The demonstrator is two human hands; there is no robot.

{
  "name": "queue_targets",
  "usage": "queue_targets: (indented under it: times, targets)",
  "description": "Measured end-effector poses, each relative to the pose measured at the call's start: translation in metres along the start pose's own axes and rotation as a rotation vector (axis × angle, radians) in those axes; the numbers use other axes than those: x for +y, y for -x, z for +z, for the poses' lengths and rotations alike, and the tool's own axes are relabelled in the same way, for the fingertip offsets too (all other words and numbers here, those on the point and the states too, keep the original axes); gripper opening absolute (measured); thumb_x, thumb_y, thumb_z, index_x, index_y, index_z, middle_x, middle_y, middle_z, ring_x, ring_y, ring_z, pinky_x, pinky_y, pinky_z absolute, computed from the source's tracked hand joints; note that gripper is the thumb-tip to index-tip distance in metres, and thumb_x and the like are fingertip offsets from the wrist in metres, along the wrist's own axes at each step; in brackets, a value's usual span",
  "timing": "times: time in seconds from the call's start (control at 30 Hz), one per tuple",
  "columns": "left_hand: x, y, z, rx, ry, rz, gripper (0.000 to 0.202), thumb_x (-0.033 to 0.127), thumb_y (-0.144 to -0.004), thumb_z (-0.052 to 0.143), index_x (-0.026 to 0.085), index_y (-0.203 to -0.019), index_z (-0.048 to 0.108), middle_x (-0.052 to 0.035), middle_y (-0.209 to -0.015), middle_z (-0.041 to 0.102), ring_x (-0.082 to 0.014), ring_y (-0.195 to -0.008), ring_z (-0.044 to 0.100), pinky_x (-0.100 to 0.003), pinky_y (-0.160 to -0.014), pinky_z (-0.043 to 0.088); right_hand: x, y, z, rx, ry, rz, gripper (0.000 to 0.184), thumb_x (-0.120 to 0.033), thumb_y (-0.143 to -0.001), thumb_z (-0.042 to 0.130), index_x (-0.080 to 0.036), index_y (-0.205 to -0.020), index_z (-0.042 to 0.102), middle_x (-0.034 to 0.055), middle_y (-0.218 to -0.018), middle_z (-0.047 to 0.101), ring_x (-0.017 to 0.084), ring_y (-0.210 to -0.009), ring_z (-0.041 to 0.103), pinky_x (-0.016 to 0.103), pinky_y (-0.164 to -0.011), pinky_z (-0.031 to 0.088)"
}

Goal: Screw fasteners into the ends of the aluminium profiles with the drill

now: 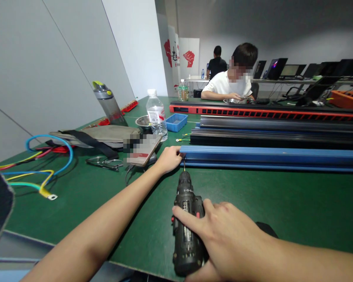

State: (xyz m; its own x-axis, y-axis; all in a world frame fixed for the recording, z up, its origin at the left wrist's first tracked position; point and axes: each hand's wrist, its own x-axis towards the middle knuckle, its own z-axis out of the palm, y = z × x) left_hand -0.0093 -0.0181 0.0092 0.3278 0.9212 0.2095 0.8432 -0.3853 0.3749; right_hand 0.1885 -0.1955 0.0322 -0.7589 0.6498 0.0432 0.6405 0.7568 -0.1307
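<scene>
A black cordless drill (pixel 186 231) lies in the grip of my right hand (pixel 220 231), its bit pointing away from me. The bit's tip meets the near side of a long blue metal profile (pixel 270 156), close to its left end. Around that same end my left hand (pixel 171 158) is closed, with its fingers partly hidden behind the profile. Just left of this hand a smartphone (pixel 144 150) leans at a tilt on the green table (pixel 282 199).
Behind the blue profile lie black profiles (pixel 238 140) and a red-and-black rail (pixel 253 112). A water bottle (pixel 157 117), a blue tray (pixel 177 122), a grey tumbler (pixel 110 103), glasses (pixel 104 162), a bag (pixel 106 135) and cables (pixel 44 172) occupy the left. A person in white (pixel 231 82) sits opposite.
</scene>
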Motion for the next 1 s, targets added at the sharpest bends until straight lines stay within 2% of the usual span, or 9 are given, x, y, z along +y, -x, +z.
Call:
queue_targets:
  times: [0.13, 0.3, 0.4, 0.5, 0.57, 0.67, 0.77, 0.83, 1.0]
  targets:
    - [-0.001, 0.0, -0.001, -0.007, 0.009, -0.001, 0.026, 0.025, -0.085, 0.045, 0.016, -0.076, 0.068, -0.0097, -0.082, 0.074, -0.0242, -0.076, 0.065, -0.029, -0.068, 0.044, 0.005, 0.004, -0.003, -0.02, 0.067, -0.045, 0.097, -0.083, -0.072, 0.05, -0.03, -0.15, 0.029, 0.0084, -0.081, 0.06, 0.029, -0.065, 0.061, 0.034, -0.054, 0.045]
    - [-0.003, 0.0, -0.001, -0.005, 0.008, 0.03, 0.021, 0.021, -0.085, 0.045, 0.018, -0.074, 0.063, -0.0093, -0.083, 0.073, -0.0242, -0.079, 0.066, -0.029, -0.07, 0.044, 0.014, 0.021, -0.017, -0.075, 0.194, -0.096, 0.077, -0.042, -0.078, 0.065, -0.036, -0.148, 0.033, 0.0066, -0.083, 0.064, 0.025, -0.062, 0.062, 0.029, -0.053, 0.044]
    - [-0.004, 0.0, 0.0, -0.01, -0.015, 0.031, 0.019, 0.011, -0.08, 0.043, 0.019, -0.072, 0.059, -0.0082, -0.082, 0.072, -0.0231, -0.08, 0.066, -0.028, -0.071, 0.044, 0.023, 0.043, -0.029, -0.082, 0.119, -0.047, 0.077, -0.049, -0.08, 0.065, -0.039, -0.149, 0.032, 0.0091, -0.096, 0.068, 0.027, -0.067, 0.066, 0.034, -0.058, 0.05]
    - [-0.004, 0.001, 0.001, -0.013, -0.053, 0.023, 0.018, 0.008, -0.079, 0.043, 0.019, -0.072, 0.055, -0.0074, -0.08, 0.071, -0.0229, -0.078, 0.065, -0.029, -0.071, 0.043, 0.043, 0.07, -0.034, -0.029, -0.094, 0.081, 0.084, -0.065, -0.079, 0.062, -0.034, -0.151, 0.032, 0.0156, -0.126, 0.061, 0.03, -0.092, 0.069, 0.04, -0.077, 0.055]
    - [-0.004, 0.001, 0.002, -0.011, -0.067, 0.019, 0.017, 0.009, -0.08, 0.043, 0.02, -0.073, 0.054, -0.0073, -0.081, 0.07, -0.0233, -0.079, 0.065, -0.029, -0.071, 0.044, 0.066, 0.086, -0.032, 0.067, -0.244, 0.171, 0.076, -0.066, -0.083, 0.057, -0.032, -0.149, 0.038, 0.0126, -0.131, 0.06, 0.029, -0.106, 0.065, 0.04, -0.086, 0.053]
    - [-0.004, 0.002, 0.002, -0.005, -0.068, 0.025, 0.016, 0.011, -0.082, 0.042, 0.02, -0.074, 0.053, -0.0077, -0.083, 0.07, -0.0241, -0.082, 0.065, -0.03, -0.072, 0.044, 0.116, 0.106, -0.026, 0.333, -0.366, 0.47, 0.048, -0.051, -0.093, 0.049, -0.027, -0.135, 0.051, 0.0072, -0.109, 0.069, 0.022, -0.094, 0.067, 0.035, -0.082, 0.052]
    - [-0.005, 0.002, 0.001, -0.005, -0.05, 0.05, 0.016, 0.01, -0.08, 0.042, 0.02, -0.074, 0.052, -0.0074, -0.085, 0.07, -0.0241, -0.084, 0.066, -0.031, -0.073, 0.045, 0.177, 0.118, -0.035, 0.604, -0.384, 0.718, 0.04, -0.052, -0.085, 0.057, -0.023, -0.111, 0.062, 0.0066, -0.096, 0.071, 0.023, -0.089, 0.067, 0.034, -0.082, 0.051]
    - [-0.005, 0.002, 0.0, -0.003, -0.043, 0.065, 0.015, 0.009, -0.078, 0.042, 0.021, -0.073, 0.051, -0.0073, -0.086, 0.07, -0.0242, -0.085, 0.065, -0.031, -0.074, 0.045, 0.217, 0.12, -0.049, 0.662, -0.291, 0.914, 0.032, -0.045, -0.086, 0.058, -0.022, -0.107, 0.063, 0.0057, -0.094, 0.071, 0.021, -0.087, 0.067, 0.031, -0.081, 0.05]
    - [-0.008, 0.003, 0.001, -0.006, -0.042, 0.073, 0.014, 0.013, -0.078, 0.04, 0.021, -0.074, 0.051, -0.0081, -0.086, 0.069, -0.0253, -0.086, 0.064, -0.034, -0.077, 0.046, 0.302, 0.109, -0.085, 0.697, -0.115, 1.151, 0.03, -0.038, -0.091, 0.058, -0.016, -0.11, 0.064, 0.0107, -0.097, 0.069, 0.021, -0.088, 0.064, 0.038, -0.085, 0.049]
